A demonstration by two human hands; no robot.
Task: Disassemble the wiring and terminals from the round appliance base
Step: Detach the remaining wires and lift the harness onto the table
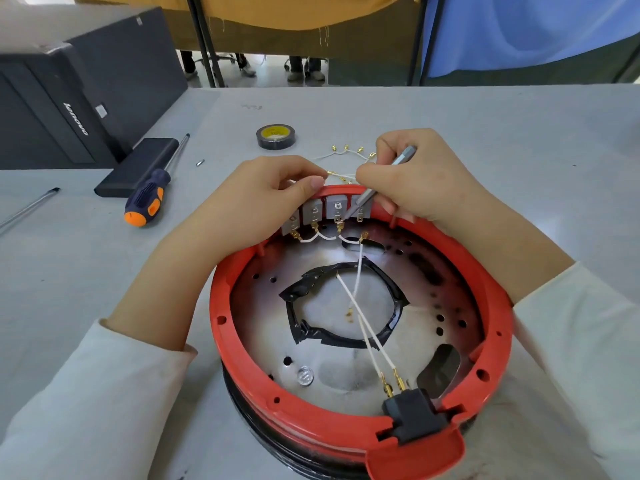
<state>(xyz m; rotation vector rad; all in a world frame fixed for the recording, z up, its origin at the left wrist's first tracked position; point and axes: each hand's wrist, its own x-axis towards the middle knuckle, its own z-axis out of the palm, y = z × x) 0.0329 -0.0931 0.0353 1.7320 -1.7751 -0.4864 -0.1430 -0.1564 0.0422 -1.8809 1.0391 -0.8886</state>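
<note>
The round appliance base has a red rim and a metal floor and lies in front of me. Grey terminal blocks line its far wall, joined by short white jumper wires. My left hand grips the far rim beside the blocks. My right hand holds a slim grey screwdriver whose tip touches a brass terminal. Two long white wires run to a black plug socket at the near rim. A third wire ends loose in the middle.
Removed white wires with brass terminals lie beyond the base. A black tape roll, an orange-and-blue screwdriver, a small bit, a black flat box and a black computer case sit at the left and back.
</note>
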